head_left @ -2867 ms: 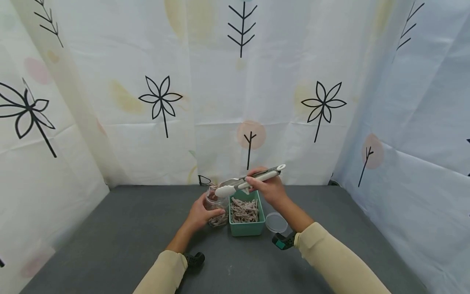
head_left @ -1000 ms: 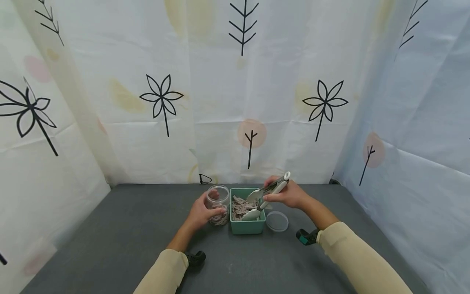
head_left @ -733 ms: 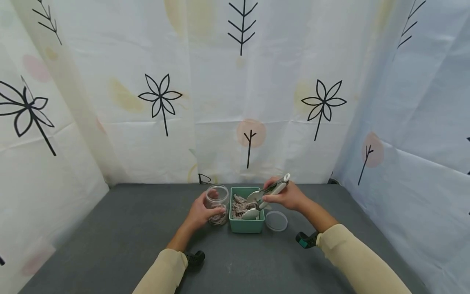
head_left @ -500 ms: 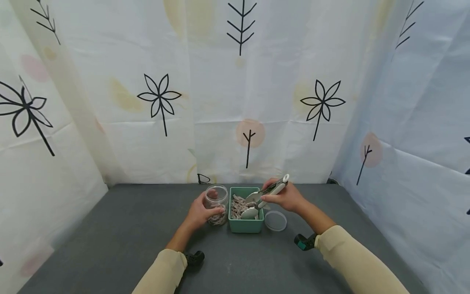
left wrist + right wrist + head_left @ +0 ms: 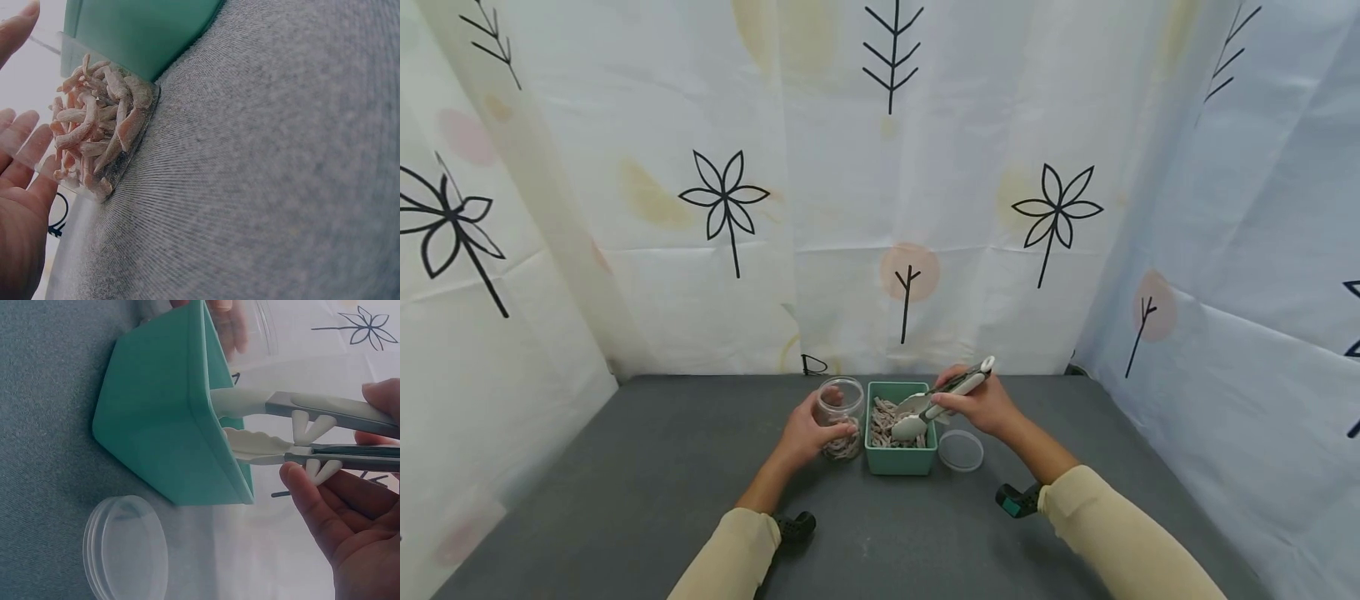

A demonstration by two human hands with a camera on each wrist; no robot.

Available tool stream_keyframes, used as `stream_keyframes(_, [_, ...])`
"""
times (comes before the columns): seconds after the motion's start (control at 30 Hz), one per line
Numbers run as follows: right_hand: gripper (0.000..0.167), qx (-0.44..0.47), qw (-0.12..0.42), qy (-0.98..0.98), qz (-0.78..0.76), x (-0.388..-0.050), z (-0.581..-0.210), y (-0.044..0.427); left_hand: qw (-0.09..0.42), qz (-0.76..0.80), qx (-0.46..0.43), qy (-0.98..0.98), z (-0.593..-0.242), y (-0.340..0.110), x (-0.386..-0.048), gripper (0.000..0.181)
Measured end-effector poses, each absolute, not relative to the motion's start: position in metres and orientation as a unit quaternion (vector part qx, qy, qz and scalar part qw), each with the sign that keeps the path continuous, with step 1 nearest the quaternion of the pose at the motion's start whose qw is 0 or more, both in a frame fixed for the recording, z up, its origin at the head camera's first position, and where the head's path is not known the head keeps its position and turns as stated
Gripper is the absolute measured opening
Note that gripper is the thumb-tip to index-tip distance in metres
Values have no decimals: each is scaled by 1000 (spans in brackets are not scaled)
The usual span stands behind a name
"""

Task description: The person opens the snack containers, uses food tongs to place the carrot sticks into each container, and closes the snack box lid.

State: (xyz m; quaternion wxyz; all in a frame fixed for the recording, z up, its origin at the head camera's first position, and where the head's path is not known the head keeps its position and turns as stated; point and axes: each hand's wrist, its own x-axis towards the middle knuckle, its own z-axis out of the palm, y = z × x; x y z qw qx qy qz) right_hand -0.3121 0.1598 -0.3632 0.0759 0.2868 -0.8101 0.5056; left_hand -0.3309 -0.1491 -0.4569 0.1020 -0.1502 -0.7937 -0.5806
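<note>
My left hand (image 5: 805, 433) holds a clear jar (image 5: 841, 398) upright on the table, thumb on the near side and fingers behind it. Beige, curled dried strips (image 5: 94, 119) fill the lower part of the jar; its mouth is uncovered. Just to its right stands a green rectangular container (image 5: 901, 462) with more of these strips (image 5: 883, 421). With my right hand (image 5: 988, 408) I grip white-and-grey tongs (image 5: 958, 387), tilted down into the container. The tong heads stand apart in the right wrist view; the container wall hides their tips there.
A clear round lid (image 5: 961, 451) lies on the dark grey table (image 5: 880, 533), right of the green container. Patterned white cloth (image 5: 850, 200) hangs behind the table and at both sides.
The tongs, first over the jar mouth with strips, moved right and down into the green container. Lately their heads have drawn closer together. My left hand stays on the jar.
</note>
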Motion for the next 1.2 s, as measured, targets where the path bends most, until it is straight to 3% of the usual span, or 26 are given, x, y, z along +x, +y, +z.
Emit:
stream_keyframes(0.33, [21, 275, 82, -791, 540, -315, -369, 164, 93, -587, -155, -789, -443, -145, -318, 68])
stream_keyframes(0.57, [20, 271, 88, -785, 550, -299, -347, 162, 85, -582, -160, -792, -424, -142, -302, 64])
stream_keyframes(0.9, [18, 291, 127, -768, 556, -294, -327, 159, 93, -586, -151, -791, -452, -147, -327, 70])
stream_keyframes(1.2, [19, 290, 149, -766, 554, -292, -311, 148, 103, -577, -161, -794, -456, -149, -331, 71])
